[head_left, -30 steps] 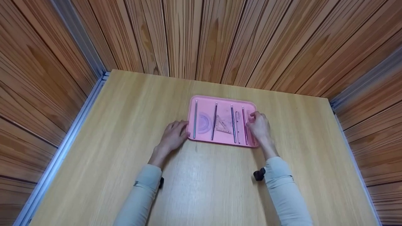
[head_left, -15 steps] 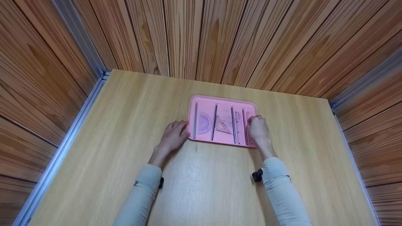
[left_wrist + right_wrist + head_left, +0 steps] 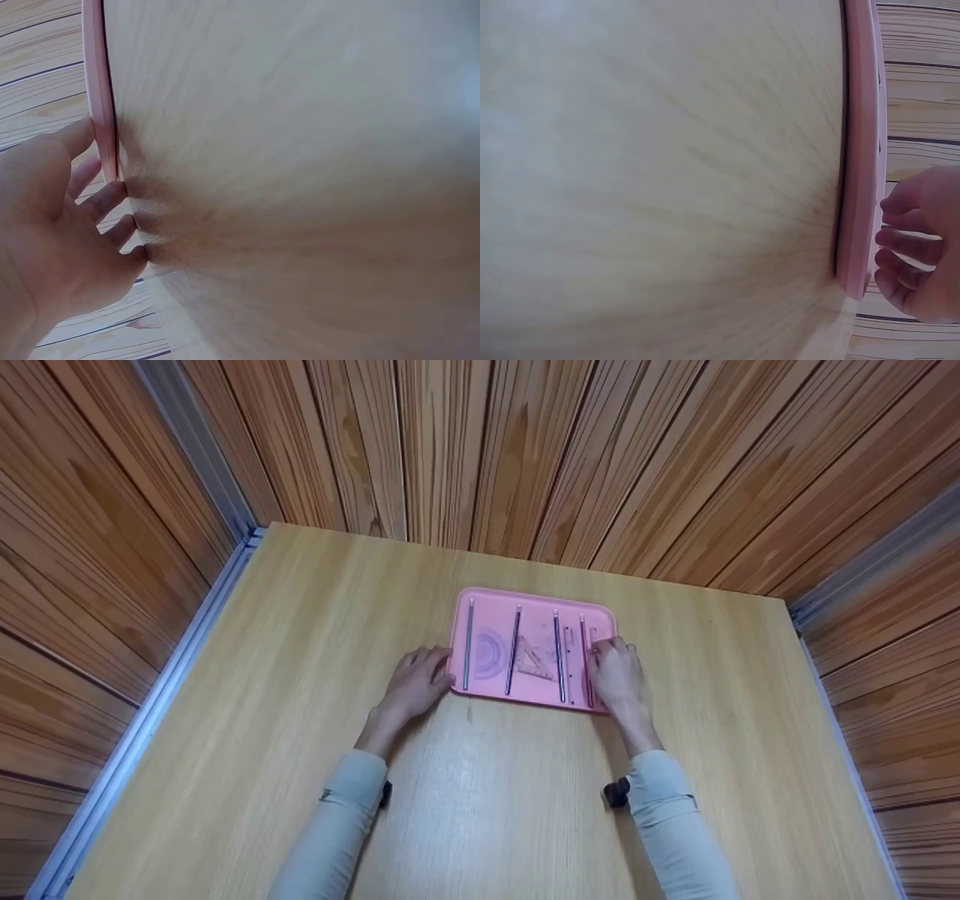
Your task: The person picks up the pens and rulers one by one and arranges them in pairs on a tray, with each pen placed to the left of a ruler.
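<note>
A pink tray (image 3: 540, 598) lies on the table, holding several pencils, such as a green pencil (image 3: 469, 645). Between the pencils lie a clear protractor (image 3: 490, 654), a set square (image 3: 534, 661) and a clear ruler (image 3: 569, 664). My left hand (image 3: 415, 682) touches the tray's left side near the front corner, fingers loosely bent. Over the tray's right end, my right hand (image 3: 616, 673) has its fingers curled down at a second clear ruler (image 3: 595, 633), beside a dark red pencil (image 3: 583, 641). The fingertip contact is mostly hidden by the hand; the right wrist view shows bent fingers above the tray rim.
The wooden table (image 3: 480, 795) extends around the tray on all sides. Wood-panelled walls (image 3: 517, 457) stand behind and at both sides, with a metal rail (image 3: 150, 705) along the left edge. Dark wrist cameras hang under both sleeves.
My right hand's fingers have drawn together and come down over the second ruler at the tray's right end. The left hand and the tray have stayed in place.
</note>
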Motion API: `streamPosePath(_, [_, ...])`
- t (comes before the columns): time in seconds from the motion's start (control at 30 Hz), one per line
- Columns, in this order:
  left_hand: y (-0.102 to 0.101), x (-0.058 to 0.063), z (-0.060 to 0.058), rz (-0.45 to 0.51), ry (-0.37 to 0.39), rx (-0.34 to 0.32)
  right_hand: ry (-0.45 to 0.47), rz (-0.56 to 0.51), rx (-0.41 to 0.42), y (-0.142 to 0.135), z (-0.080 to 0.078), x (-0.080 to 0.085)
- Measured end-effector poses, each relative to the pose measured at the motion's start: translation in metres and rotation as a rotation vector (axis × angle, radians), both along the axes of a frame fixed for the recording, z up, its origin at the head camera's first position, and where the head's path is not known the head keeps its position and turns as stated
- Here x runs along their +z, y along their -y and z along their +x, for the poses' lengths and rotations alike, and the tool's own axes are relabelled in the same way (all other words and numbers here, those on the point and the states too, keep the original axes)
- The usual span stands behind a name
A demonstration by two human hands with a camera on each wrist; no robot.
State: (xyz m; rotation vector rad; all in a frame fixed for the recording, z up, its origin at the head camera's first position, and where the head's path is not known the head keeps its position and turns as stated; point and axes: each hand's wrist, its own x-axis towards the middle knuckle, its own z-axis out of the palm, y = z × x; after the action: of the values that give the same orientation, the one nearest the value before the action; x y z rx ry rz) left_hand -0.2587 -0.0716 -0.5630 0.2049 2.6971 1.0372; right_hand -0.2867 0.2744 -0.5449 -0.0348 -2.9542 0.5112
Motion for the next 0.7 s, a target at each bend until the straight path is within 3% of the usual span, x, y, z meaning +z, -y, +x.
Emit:
streamPosePath(0.23, [0.000,0.000,0.001,0.006,-0.012,0.007,-0.018,0.001,0.005,-0.001,0.003,-0.003])
streamPosePath(0.7, [-0.002,0.001,0.001,0.006,0.000,0.008,-0.067,-0.102,-0.013,-0.009,0.013,-0.004])
